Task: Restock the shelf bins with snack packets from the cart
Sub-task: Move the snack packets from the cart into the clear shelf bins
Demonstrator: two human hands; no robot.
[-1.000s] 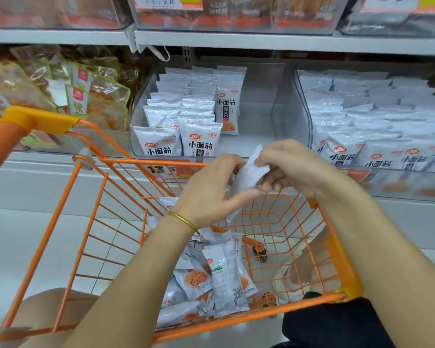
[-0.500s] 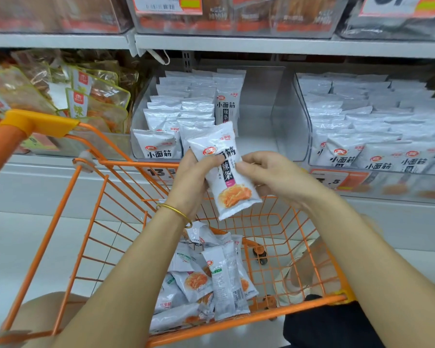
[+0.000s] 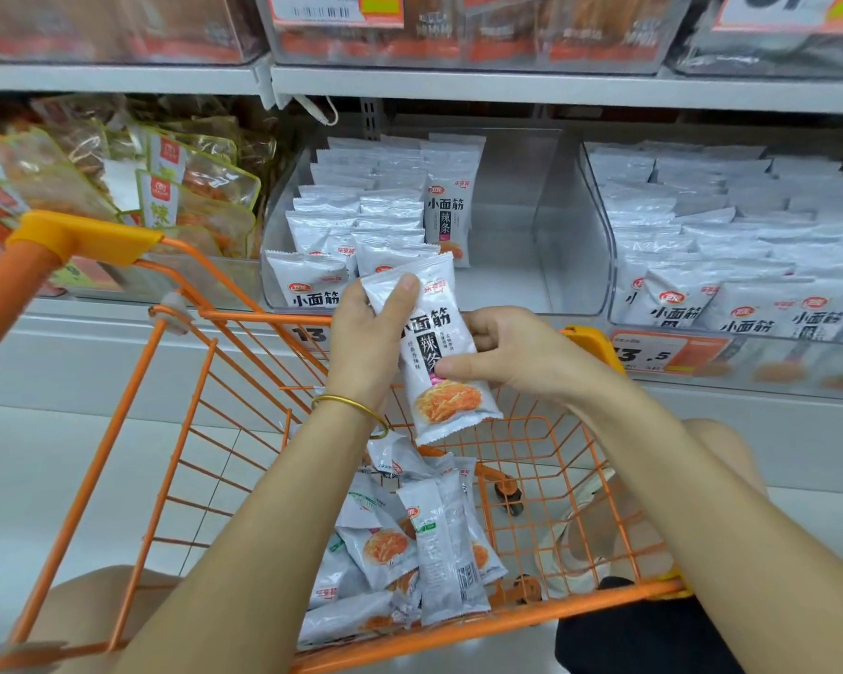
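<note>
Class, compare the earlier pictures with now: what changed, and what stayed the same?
The packet was turned over: a second ago a plain white side showed, now its printed front faces the camera. The left hand and right hand both keep hold of it above the cart. The cart's loose packets and the bins stayed as they were.

Mid bin [image 3: 500, 270]: 3 o'clock half bare, room to reach in over cart rim [image 3: 254, 316]. Pkt rows [image 3: 361, 206] block 9 o'clock half; upper shelf [image 3: 507, 85] caps it at 12.
</note>
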